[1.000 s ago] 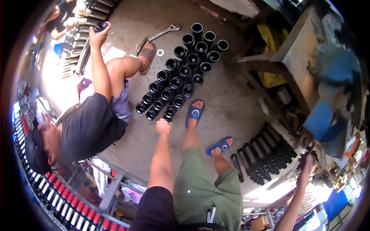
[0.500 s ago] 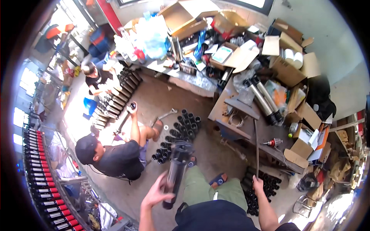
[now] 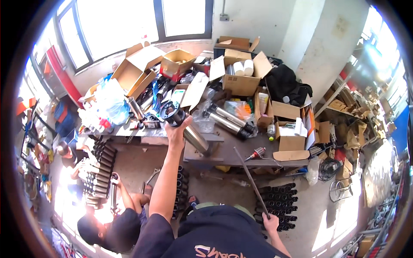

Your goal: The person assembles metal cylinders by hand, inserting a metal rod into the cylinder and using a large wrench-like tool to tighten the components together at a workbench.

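Note:
My left hand is raised over the workbench, fingers wrapped round the upper end of a metal cylinder. That end carries a black round cap, facing up. Tilted, the cylinder reaches away from my hand to the steel fixture on the bench edge; whether it sits inside the fixture I cannot tell. Low on the right, my right hand is closed round the lower end of a long thin metal bar. The bar slants up and left, its far tip near the bench's front edge.
Two more cylinders lie on the bench beside open cardboard boxes and a small red-and-metal tool. Black tubes stand in rows on the floor at right. At left, a seated person in a black cap holds a cylinder.
My left hand has lifted the cylinder from low in front of me up to the bench fixture. The bar in my right hand has tilted left. The view has swung right and upward.

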`<action>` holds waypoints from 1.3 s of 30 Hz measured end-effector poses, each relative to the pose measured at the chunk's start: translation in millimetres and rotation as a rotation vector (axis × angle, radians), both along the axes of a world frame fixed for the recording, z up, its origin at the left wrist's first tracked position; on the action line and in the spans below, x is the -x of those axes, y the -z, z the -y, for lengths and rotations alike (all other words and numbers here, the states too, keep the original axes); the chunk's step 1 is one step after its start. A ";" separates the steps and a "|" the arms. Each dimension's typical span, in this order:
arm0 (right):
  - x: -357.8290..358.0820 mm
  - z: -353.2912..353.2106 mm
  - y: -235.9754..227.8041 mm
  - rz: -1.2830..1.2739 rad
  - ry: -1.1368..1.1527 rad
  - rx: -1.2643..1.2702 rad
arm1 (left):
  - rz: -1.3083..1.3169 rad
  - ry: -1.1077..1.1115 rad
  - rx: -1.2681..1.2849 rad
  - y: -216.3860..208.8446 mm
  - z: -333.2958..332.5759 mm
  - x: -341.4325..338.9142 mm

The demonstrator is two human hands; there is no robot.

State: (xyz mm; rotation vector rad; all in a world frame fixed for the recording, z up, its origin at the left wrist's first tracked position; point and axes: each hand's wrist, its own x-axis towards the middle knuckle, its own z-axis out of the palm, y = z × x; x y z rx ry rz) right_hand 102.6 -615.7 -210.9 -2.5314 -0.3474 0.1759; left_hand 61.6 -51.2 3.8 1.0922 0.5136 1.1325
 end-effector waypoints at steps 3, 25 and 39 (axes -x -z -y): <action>31.6 -3.4 -22.6 -0.071 0.069 0.019 | -0.090 0.132 0.107 -1.2 -20.2 -16.6; -70.4 -84.1 -207.3 0.407 -0.257 0.027 | -0.232 0.536 -0.439 3.6 2.6 -34.5; 51.1 -278.7 -367.7 0.689 -1.816 0.203 | -0.503 -0.605 -0.365 59.6 66.6 -4.8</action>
